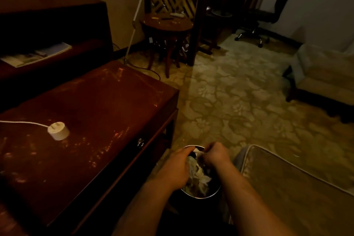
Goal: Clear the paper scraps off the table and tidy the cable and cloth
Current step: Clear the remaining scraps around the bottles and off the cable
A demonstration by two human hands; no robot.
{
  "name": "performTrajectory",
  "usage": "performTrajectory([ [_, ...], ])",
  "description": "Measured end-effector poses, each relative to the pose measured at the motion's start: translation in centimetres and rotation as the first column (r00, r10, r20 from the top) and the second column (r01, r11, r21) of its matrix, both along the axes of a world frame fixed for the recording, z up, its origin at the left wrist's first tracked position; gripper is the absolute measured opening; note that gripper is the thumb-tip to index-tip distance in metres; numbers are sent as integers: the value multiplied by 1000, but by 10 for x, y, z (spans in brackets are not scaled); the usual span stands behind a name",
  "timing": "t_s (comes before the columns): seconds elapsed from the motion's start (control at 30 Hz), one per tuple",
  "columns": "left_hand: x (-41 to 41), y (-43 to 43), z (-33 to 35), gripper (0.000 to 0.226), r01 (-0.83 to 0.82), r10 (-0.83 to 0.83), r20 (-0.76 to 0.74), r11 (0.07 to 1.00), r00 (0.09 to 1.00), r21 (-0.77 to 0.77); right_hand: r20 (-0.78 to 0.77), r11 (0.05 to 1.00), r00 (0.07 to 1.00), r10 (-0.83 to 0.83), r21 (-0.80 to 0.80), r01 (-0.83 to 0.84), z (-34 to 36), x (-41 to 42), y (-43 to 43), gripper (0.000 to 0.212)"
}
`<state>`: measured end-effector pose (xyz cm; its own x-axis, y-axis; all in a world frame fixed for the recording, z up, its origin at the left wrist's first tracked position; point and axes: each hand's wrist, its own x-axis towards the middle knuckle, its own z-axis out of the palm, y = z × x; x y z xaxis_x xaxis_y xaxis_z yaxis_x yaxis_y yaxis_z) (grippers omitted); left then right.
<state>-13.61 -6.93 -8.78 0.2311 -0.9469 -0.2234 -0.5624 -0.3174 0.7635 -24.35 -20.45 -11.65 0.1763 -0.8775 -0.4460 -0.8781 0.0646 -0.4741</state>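
Observation:
Both my hands are over a round metal-rimmed waste bin (214, 193) on the floor beside the dark wooden table (92, 113). The bin holds crumpled paper scraps (199, 178). My left hand (176, 168) curls over the scraps at the bin's left side. My right hand (215, 156) is curled at the far rim, pinching a pale scrap (197, 151). On the table top lies a white round plug (58, 130) with its white cable (23, 122) running off to the left. No cloth is in sight.
A dark cabinet (53, 25) with papers on its shelf stands behind the table. A small round side table (166, 25) and a floor lamp pole (138, 15) lie further back. An office chair (268, 15) and armchair (321, 78) stand right; a cushioned seat edge (287, 188) is near.

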Motion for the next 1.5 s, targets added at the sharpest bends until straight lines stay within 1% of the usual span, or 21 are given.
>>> performTrajectory([
  [0.07, 4, 0, -3, 58, 10, -10, 3, 1000, 1000, 27, -16, 1000, 1000, 19, 7, -19, 2, 6, -1, 27],
  [0.17, 17, 8, 1, 64, -13, 11, 18, 997, 1000, 71, 35, 998, 998, 51, -36, -50, 17, 24, 9, 13],
  [0.23, 28, 18, 9, 62, -45, 40, 66, 996, 997, 78, 141, 993, 986, 91, -86, -80, 32, 44, 26, 3],
  [0.3, 45, 36, 20, 59, -92, 81, 135, 993, 988, 76, 279, 978, 943, 184, -149, -147, 49, 69, 52, 12],
  [0.37, 66, 58, 31, 54, -161, 144, 198, 984, 970, 71, 367, 939, 870, 328, -226, -259, 68, 96, 84, 13],
  [0.43, 94, 93, 45, 50, -243, 223, 240, 969, 945, 55, 403, 885, 791, 460, -284, -370, 85, 124, 122, 10],
  [0.53, 133, 158, 68, 51, -376, 348, 308, 926, 886, 34, 392, 787, 683, 616, -349, -509, 103, 161, 175, 9],
  [0.67, 174, 267, 83, 52, -556, 504, 388, 831, 772, 29, 358, 606, 495, 792, -363, -707, 112, 215, 259, 16],
  [0.73, 186, 317, 83, 50, -631, 565, 401, 775, 721, 41, 342, 511, 398, 851, -369, -777, 112, 239, 302, 21],
  [0.8, 196, 363, 82, 49, -697, 628, 384, 715, 677, 60, 342, 440, 319, 884, -377, -815, 108, 262, 347, 25],
  [0.9, 204, 412, 78, 53, -746, 671, 385, 662, 633, 74, 317, 366, 252, 914, -379, -850, 97, 288, 401, 27],
  [0.97, 211, 433, 73, 55, -767, 679, 399, 633, 616, 107, 290, 321, 217, 932, -382, -867, 89, 301, 427, 24],
  [1.03, 217, 443, 69, 60, -775, 673, 410, 612, 615, 159, 271, 301, 210, 939, -359, -883, 84, 311, 440, 25],
  [1.13, 229, 441, 68, 66, -776, 679, 394, 604, 620, 181, 187, 301, 254, 949, -299, -905, 77, 329, 444, 34],
  [1.17, 232, 437, 69, 67, -774, 682, 381, 609, 624, 176, 142, 301, 270, 952, -301, -905, 76, 333, 442, 38],
  [1.23, 236, 431, 71, 67, -775, 699, 347, 610, 625, 166, 77, 304, 297, 952, -360, -882, 72, 337, 438, 41],
  [1.27, 238, 429, 72, 66, -778, 710, 327, 605, 623, 167, 42, 306, 315, 948, -380, -873, 72, 337, 435, 44],
  [1.33, 240, 426, 73, 68, -782, 718, 316, 596, 621, 183, -40, 299, 332, 943, -340, -891, 72, 334, 427, 62],
  [1.4, 240, 424, 73, 72, -777, 705, 333, 596, 627, 202, -90, 267, 295, 951, -241, -933, 70, 329, 422, 74],
  [1.43, 239, 421, 73, 73, -774, 698, 338, 598, 631, 210, -78, 258, 282, 956, -227, -939, 68, 328, 419, 71],
  [1.5, 235, 415, 74, 71, -759, 676, 352, 612, 648, 223, -5, 278, 289, 957, -252, -927, 63, 331, 415, 45],
])
